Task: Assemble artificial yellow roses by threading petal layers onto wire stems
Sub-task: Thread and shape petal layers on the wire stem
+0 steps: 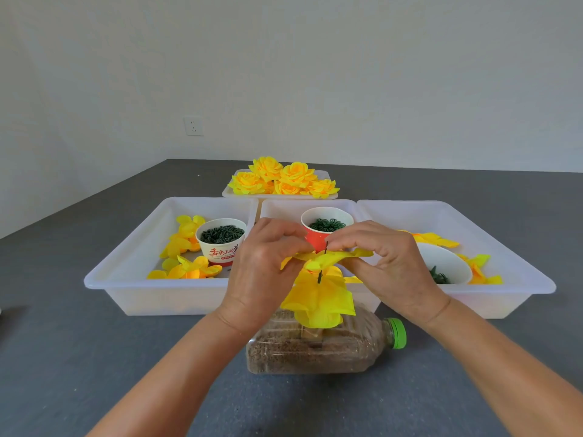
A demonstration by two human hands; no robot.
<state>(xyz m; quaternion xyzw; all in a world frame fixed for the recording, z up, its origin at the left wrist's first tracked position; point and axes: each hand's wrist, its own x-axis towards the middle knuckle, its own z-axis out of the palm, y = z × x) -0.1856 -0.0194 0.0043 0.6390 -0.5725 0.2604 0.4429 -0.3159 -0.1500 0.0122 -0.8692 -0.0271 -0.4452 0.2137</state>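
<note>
A thin dark wire stem [320, 275] stands upright out of a sand-filled plastic bottle [318, 348] lying on its side. Yellow petal layers [318, 299] sit stacked low on the stem. My left hand [262, 269] and my right hand [388, 263] each pinch one end of a flat yellow petal layer [331, 258], which the wire pierces through its middle. The wire tip pokes up just above that layer. My fingers hide the ends of the layer.
Three white trays stand behind the bottle: the left tray [126, 279] with loose yellow petals and a cup of dark green pieces [222, 236], the middle one with a red cup of green rings [326, 227], the right tray [511, 279] with a white cup and petals. Finished yellow roses [284, 179] fill a far tray.
</note>
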